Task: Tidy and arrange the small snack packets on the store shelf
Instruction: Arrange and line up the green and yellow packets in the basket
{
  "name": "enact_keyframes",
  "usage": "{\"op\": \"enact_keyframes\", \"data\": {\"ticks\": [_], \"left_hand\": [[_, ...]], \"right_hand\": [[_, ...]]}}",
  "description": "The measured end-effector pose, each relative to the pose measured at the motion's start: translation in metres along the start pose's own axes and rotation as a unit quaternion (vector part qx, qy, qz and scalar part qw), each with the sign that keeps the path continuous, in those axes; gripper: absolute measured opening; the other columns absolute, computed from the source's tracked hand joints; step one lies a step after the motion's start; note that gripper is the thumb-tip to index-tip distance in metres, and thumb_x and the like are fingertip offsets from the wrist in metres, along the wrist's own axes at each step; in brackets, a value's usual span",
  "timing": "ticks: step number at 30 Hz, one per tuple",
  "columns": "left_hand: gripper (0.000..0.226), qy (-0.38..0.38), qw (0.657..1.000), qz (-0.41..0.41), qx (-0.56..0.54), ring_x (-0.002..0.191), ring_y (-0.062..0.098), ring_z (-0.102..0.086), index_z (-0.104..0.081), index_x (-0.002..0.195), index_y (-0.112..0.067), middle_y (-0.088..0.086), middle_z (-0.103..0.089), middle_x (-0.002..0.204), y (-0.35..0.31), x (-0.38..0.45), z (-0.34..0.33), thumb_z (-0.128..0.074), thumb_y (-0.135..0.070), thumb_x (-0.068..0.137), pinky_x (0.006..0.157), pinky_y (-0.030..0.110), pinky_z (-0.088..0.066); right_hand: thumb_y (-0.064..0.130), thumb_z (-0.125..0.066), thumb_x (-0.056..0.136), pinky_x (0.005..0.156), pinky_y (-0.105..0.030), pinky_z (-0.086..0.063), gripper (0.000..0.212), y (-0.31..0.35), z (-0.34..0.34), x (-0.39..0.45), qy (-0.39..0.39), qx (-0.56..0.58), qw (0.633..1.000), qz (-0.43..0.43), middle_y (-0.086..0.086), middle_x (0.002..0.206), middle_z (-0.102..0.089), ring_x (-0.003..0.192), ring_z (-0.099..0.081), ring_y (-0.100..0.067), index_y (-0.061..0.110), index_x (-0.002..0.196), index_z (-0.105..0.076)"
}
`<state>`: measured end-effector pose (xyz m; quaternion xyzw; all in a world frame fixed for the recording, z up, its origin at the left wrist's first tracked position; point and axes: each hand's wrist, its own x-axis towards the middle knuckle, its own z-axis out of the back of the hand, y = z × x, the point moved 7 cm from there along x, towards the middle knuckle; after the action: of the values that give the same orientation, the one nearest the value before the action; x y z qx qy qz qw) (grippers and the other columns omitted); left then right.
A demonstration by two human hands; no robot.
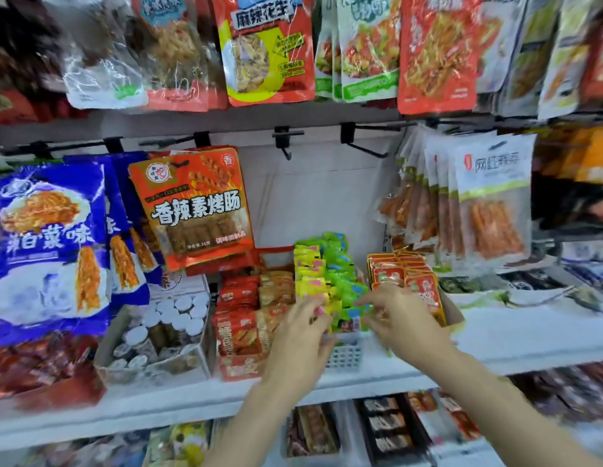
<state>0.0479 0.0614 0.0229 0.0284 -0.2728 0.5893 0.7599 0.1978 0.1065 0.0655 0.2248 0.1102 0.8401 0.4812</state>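
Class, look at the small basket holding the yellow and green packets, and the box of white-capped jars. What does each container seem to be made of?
The basket looks like pale moulded plastic: a regular grid of holes in its wall. The box looks like matt brown cardboard, with thin, folded walls, though blur leaves that open.

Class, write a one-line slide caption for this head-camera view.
Both hands, left hand and right hand, sort yellow and green snack packets in a small basket on the shelf.

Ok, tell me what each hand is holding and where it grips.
Left hand pinches the near end of the yellow packets in the white basket. Right hand has its fingers on the green packets; blur hides whether it grips.
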Motion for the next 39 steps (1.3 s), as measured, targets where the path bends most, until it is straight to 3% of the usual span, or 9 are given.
{"op": "enact_keyframes", "data": {"ticks": [5, 11, 16, 21, 25, 28, 32, 36, 39], "left_hand": [[0.042, -0.036, 0.999, 0.0, 0.008, 0.138, 0.023, -0.036, -0.058, 0.132, -0.021, -0.001, -0.046, 0.144, 0.004, 0.006, -0.008, -0.065, -0.025, 0.09, 0.112, 0.038, -0.034], [0.037, -0.073, 0.997, -0.015, -0.015, 0.128, 0.022, -0.043, -0.063, 0.118, -0.021, -0.001, -0.051, 0.133, 0.016, 0.022, -0.008, -0.074, -0.026, 0.083, 0.105, 0.04, -0.039], [0.038, -0.054, 0.995, 0.004, -0.078, 0.125, 0.017, -0.045, -0.066, 0.111, -0.022, -0.004, -0.053, 0.125, 0.012, 0.031, -0.007, -0.081, -0.027, 0.075, 0.104, 0.036, -0.034], [0.058, -0.074, 0.987, 0.029, -0.141, 0.135, 0.017, -0.041, -0.062, 0.126, -0.018, -0.004, -0.053, 0.136, 0.012, 0.028, 0.003, -0.084, -0.029, 0.074, 0.114, 0.039, -0.03], [0.061, -0.091, 0.976, 0.031, -0.193, 0.134, 0.002, -0.035, -0.056, 0.135, -0.018, -0.015, -0.048, 0.135, 0.0, 0.026, 0.015, -0.079, -0.028, 0.08, 0.114, 0.01, -0.018], [0.046, -0.092, 0.968, 0.04, -0.229, 0.117, -0.005, -0.047, -0.061, 0.127, -0.02, -0.018, -0.057, 0.123, -0.014, 0.02, 0.015, -0.076, -0.028, 0.085, 0.1, 0.014, -0.037], [0.016, -0.01, 0.909, 0.131, -0.395, 0.074, 0.008, -0.063, -0.062, 0.102, -0.023, -0.008, -0.073, 0.094, -0.019, 0.015, -0.003, -0.071, -0.028, 0.09, 0.065, 0.029, -0.048], [0.018, 0.109, 0.758, 0.176, -0.618, 0.082, 0.017, -0.072, -0.069, 0.106, -0.009, 0.006, -0.076, 0.1, -0.027, 0.002, -0.02, -0.067, -0.015, 0.089, 0.075, 0.029, -0.059], [0.039, 0.103, 0.695, 0.235, -0.671, 0.078, 0.017, -0.073, -0.068, 0.103, 0.0, 0.011, -0.076, 0.094, -0.021, -0.01, -0.024, -0.073, -0.024, 0.073, 0.071, 0.021, -0.057]], "right_hand": [[0.026, -0.07, 0.088, 0.086, -0.027, -0.044, 0.039, -0.002, -0.031, 0.003, -0.036, -0.007, 0.999, -0.007, 0.002, 0.115, -0.046, 0.107, -0.052, -0.018, 0.027, 0.126, -0.064], [0.028, -0.085, 0.072, 0.073, -0.031, -0.044, 0.029, -0.019, -0.037, 0.022, -0.102, -0.005, 0.994, 0.042, 0.002, 0.093, -0.043, 0.089, -0.051, -0.02, 0.017, 0.097, -0.074], [0.016, -0.09, 0.062, 0.074, -0.038, -0.045, 0.023, -0.016, -0.023, 0.017, -0.125, 0.005, 0.986, 0.111, 0.0, 0.087, -0.052, 0.084, -0.05, -0.018, 0.016, 0.072, -0.07], [0.009, -0.081, 0.076, 0.077, -0.033, -0.048, 0.019, 0.003, 0.001, 0.01, -0.107, 0.047, 0.987, 0.106, 0.002, 0.091, -0.069, 0.087, -0.065, -0.019, 0.016, 0.075, -0.063], [0.022, -0.074, 0.084, 0.057, -0.022, -0.045, 0.022, 0.011, 0.052, 0.01, -0.152, 0.071, 0.983, 0.08, 0.009, 0.068, -0.067, 0.054, -0.056, -0.007, 0.03, 0.078, -0.054], [0.019, -0.075, 0.083, 0.061, -0.027, -0.053, 0.014, 0.018, 0.078, 0.004, -0.198, 0.159, 0.964, 0.082, 0.012, 0.07, -0.069, 0.06, -0.064, -0.009, 0.027, 0.083, -0.063], [0.015, -0.075, 0.084, 0.058, -0.016, -0.053, 0.018, 0.002, 0.107, 0.003, -0.282, 0.299, 0.911, 0.044, 0.019, 0.072, -0.072, 0.063, -0.067, 0.002, 0.031, 0.082, -0.066], [0.029, -0.078, 0.081, 0.072, -0.048, -0.059, 0.008, -0.036, 0.096, 0.011, -0.269, 0.284, 0.917, -0.074, 0.006, 0.072, -0.075, 0.075, -0.073, -0.026, 0.029, 0.08, -0.07], [0.03, -0.078, 0.081, 0.073, -0.054, -0.058, 0.008, -0.054, 0.086, 0.013, -0.258, 0.294, 0.914, -0.108, 0.002, 0.071, -0.075, 0.072, -0.074, -0.026, 0.027, 0.08, -0.071]]}}
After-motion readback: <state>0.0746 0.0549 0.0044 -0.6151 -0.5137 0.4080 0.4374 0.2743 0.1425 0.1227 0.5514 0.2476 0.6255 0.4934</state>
